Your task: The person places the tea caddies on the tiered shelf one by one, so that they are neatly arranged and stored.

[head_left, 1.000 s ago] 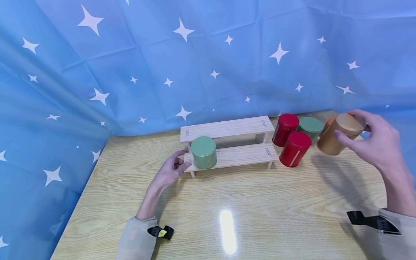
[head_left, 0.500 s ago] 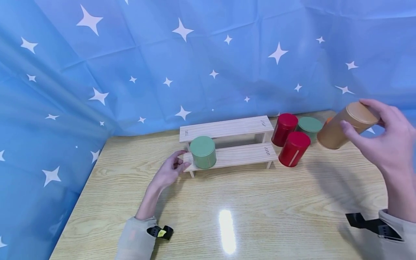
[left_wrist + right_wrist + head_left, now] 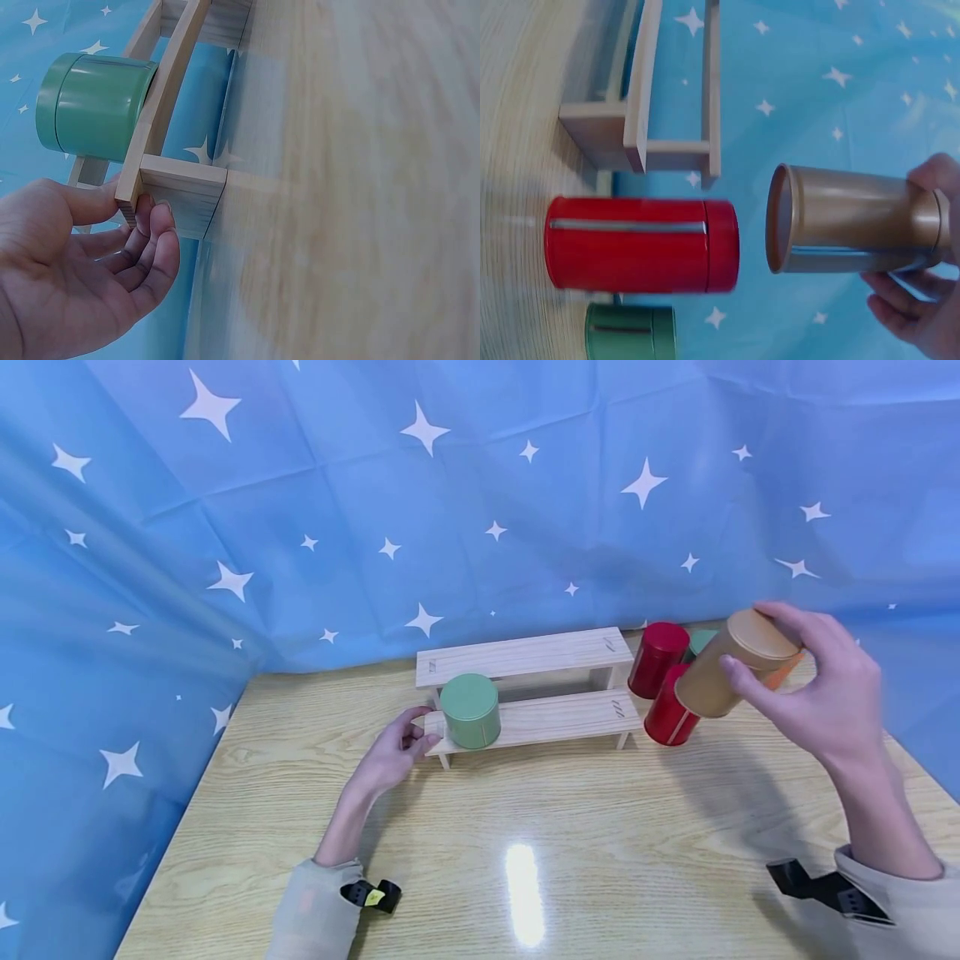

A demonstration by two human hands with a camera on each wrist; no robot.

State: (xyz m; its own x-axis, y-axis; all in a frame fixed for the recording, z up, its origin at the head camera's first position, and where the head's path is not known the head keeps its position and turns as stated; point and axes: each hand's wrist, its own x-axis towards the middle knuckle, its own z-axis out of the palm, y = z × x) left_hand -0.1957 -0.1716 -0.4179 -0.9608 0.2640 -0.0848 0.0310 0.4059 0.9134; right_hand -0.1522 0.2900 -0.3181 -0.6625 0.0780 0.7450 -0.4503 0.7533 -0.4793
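Note:
My right hand (image 3: 832, 693) grips a gold-brown cylindrical tin (image 3: 738, 664) near its lid, thumb on one side and fingers on the other. The tin is tilted in the air and overlaps the front red tin (image 3: 667, 718) in the head view. In the right wrist view, a gap separates the gold-brown tin's base from the red tin's lid (image 3: 724, 246). At the left, my left hand (image 3: 393, 752) pinches the end of the lower board of a two-step wooden rack (image 3: 558, 720). Beside those fingers, a short green tin (image 3: 470, 712) stands upright on that board.
A second red tin (image 3: 658, 660) stands right of the rack. Behind the held tin, another green tin (image 3: 699, 642) and an orange object (image 3: 783, 670) are partly hidden. The wooden table (image 3: 420, 860) meets a blue star-print cloth (image 3: 337, 527) at the back.
My right hand first lifted the gold-brown tin up and to the right, then carried it left to over the front red tin. My left hand has stayed on the rack's end.

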